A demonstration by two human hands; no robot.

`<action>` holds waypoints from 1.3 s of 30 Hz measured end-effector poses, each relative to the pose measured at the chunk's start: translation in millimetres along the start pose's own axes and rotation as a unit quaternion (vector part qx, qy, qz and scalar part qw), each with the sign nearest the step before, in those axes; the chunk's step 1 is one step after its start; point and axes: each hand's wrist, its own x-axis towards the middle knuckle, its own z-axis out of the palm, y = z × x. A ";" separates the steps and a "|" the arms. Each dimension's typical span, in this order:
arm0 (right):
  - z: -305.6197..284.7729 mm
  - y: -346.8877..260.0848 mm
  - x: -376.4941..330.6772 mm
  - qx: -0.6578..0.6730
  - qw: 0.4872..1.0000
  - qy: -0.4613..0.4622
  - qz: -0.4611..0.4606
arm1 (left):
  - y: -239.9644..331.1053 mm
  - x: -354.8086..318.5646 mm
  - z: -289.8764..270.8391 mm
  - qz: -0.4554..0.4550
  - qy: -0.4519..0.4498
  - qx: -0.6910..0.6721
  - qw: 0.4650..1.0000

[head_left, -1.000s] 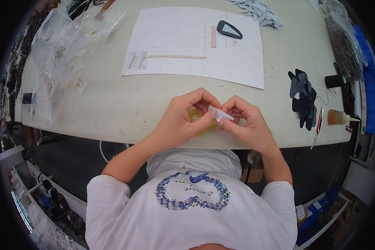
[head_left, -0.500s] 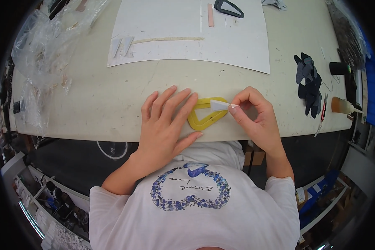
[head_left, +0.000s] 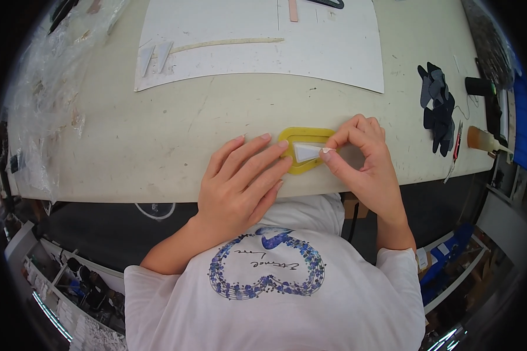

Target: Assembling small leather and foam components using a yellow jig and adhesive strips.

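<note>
Left hand (head_left: 233, 186) palm down, fingers (head_left: 268, 154) slightly spread, right hand (head_left: 373, 169) with fingers curled in a pinch

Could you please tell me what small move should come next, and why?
Perhaps the right hand should settle the white piece within the yellow frame: it pinches the piece's narrow end, the wide end shows inside the frame's outline, and the left hand reaches the frame's left edge.

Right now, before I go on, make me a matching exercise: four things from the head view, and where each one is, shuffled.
1. yellow frame
2. white triangular piece
3. dark flat pieces
4. white sheet

A. heaped right of the right hand
B. pinched by the right hand
C. beyond both hands, bearing a pale strip
D. left end overlapped by the left hand

Pairs: 1-D, 2-B, 3-A, 4-C
</note>
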 end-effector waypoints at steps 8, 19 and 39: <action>-7.5 -1.9 12.0 -0.048 0.997 -0.066 0.010 | -1.2 -0.8 7.6 0.010 0.022 0.025 0.999; -4.0 -2.5 9.2 -0.049 0.997 -0.052 0.015 | -0.2 1.0 5.4 0.002 0.026 0.021 0.999; -0.7 -1.8 7.9 -0.064 0.998 -0.028 -0.002 | 1.4 3.8 5.6 -0.009 0.023 0.038 0.999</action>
